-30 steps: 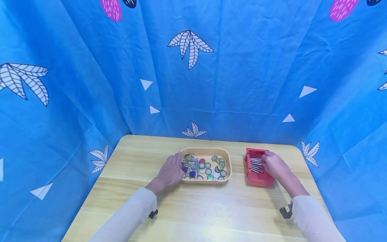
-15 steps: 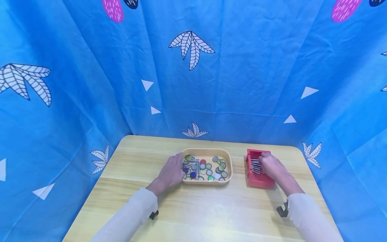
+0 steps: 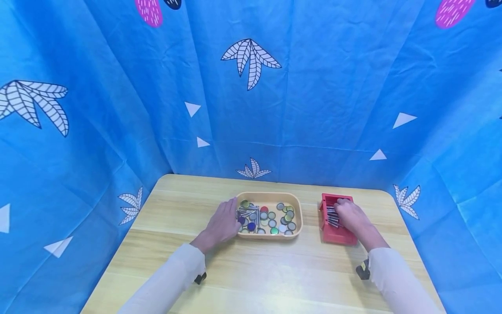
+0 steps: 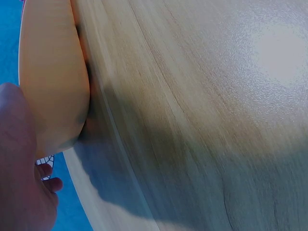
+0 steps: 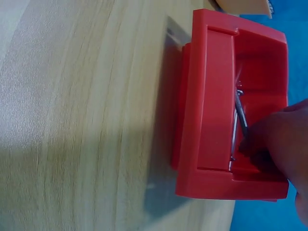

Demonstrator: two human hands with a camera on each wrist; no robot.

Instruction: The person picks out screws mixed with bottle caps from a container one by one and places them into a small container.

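My left hand (image 3: 222, 221) grips the left end of a tan tray (image 3: 300, 218), with its thumb (image 4: 14, 115) against the near wall in the left wrist view. Inside the tray are several bottle caps (image 3: 272, 223) and, near the left hand, long metal screws (image 3: 257, 218). My right hand (image 3: 351, 216) reaches down into a red bin (image 3: 339, 237) of several screws (image 3: 332, 216). In the right wrist view its curled fingertips are at the end of a threaded screw (image 5: 241, 110); the tips themselves are partly hidden.
Both containers stand apart on a light wooden table (image 3: 266, 270), the red bin to the right of the tray. A blue patterned cloth (image 3: 313, 109) hangs behind the table and along both sides.
The right hand has shifted slightly left and deeper over the screws in the red bin. The left hand keeps its hold on the tray; the head view has drifted a little.
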